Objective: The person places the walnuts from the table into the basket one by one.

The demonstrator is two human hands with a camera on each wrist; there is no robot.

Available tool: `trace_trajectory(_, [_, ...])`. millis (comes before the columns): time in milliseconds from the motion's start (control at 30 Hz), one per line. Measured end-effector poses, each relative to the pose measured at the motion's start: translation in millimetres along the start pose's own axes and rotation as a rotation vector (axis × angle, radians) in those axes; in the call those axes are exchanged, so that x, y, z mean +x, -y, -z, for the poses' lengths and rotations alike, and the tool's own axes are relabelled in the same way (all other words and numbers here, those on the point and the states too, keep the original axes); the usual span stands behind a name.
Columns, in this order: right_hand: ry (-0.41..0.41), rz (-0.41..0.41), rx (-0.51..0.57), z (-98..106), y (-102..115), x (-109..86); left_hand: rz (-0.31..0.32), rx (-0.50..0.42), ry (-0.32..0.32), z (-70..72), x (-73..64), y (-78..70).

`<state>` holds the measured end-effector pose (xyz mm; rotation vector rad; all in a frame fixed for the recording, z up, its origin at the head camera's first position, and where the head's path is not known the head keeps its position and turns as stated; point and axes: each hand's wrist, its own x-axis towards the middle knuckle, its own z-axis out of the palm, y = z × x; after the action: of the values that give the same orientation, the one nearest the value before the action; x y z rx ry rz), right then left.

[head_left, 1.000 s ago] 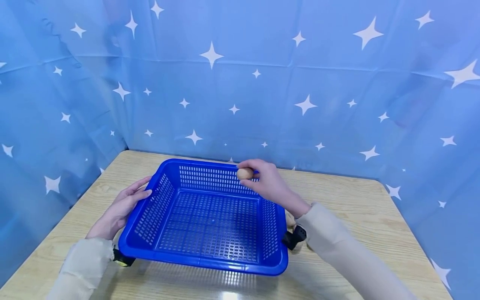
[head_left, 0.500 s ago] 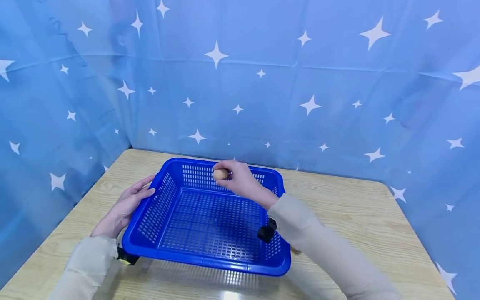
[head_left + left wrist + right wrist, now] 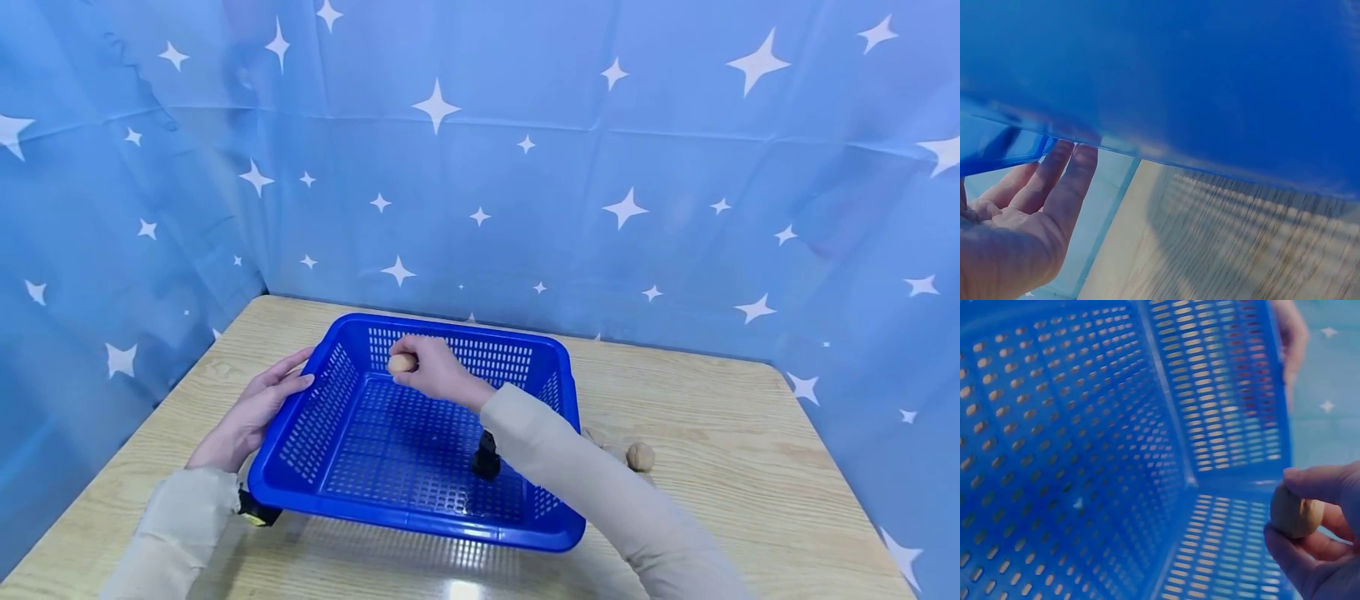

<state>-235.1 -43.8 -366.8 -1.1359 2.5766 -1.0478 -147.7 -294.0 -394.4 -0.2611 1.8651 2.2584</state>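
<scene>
A blue plastic basket (image 3: 420, 533) with slotted walls tilts over the wooden table, its bottom bare of contents. My left hand (image 3: 258, 408) grips the basket's left rim, thumb on top; in the left wrist view the fingers (image 3: 1072, 187) reach under that rim. Between thumb and fingers my right hand (image 3: 435, 368) pinches a walnut (image 3: 402, 363) inside the basket's outline, near the far left corner. The right wrist view shows the pinched walnut (image 3: 1296, 511) close to the slotted wall.
Right of the basket, a walnut (image 3: 641, 457) lies on the wooden table (image 3: 712, 433), with others partly hidden behind the right sleeve (image 3: 585, 483). A blue star-patterned curtain (image 3: 480, 167) hangs behind the table and along its sides.
My right hand has carried the walnut leftward across the basket and a little lower. A walnut on the table at right has come into view past the sleeve. The left hand keeps its grip.
</scene>
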Motion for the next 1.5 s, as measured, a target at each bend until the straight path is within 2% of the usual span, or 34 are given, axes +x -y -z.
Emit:
trace_trajectory(167, [0.064,-0.008,-0.038,-15.8,-5.9,5.2,0.005,-0.014,0.006,-1.9,-0.4,0.1])
trace_trajectory(433, [0.162,0.000,-0.241,-33.7,-9.1,12.4,0.006,0.000,0.005,-3.1,-0.6,-0.2])
trace_trajectory(600, [0.187,-0.029,-0.284,-38.6,-10.9,15.3,-0.001,0.010,0.012,-5.8,3.2,-0.3])
trace_trajectory(800, [0.214,-0.086,-0.247,-42.8,-14.4,13.5,-0.013,0.040,0.012,-8.9,6.7,0.7])
trace_trajectory(967, [0.203,-0.058,-0.272,-47.3,-14.8,13.4,-0.018,0.046,0.016,-7.7,6.3,0.3])
trace_trajectory(1167, [0.222,-0.069,-0.272,-48.8,-13.5,16.2,-0.007,0.042,0.008,-4.6,3.5,1.0])
trace_trajectory(1200, [0.209,-0.043,-0.271,-52.1,-20.4,19.4,-0.006,0.039,0.008,-3.8,3.1,1.1])
trace_trajectory(1333, [0.210,-0.030,-0.257,-41.5,-15.9,23.0,-0.005,0.034,0.000,-1.3,1.9,1.5])
trace_trajectory(1500, [0.211,-0.057,-0.142,-15.2,-1.4,19.6,-0.003,0.045,-0.016,0.1,1.4,1.7])
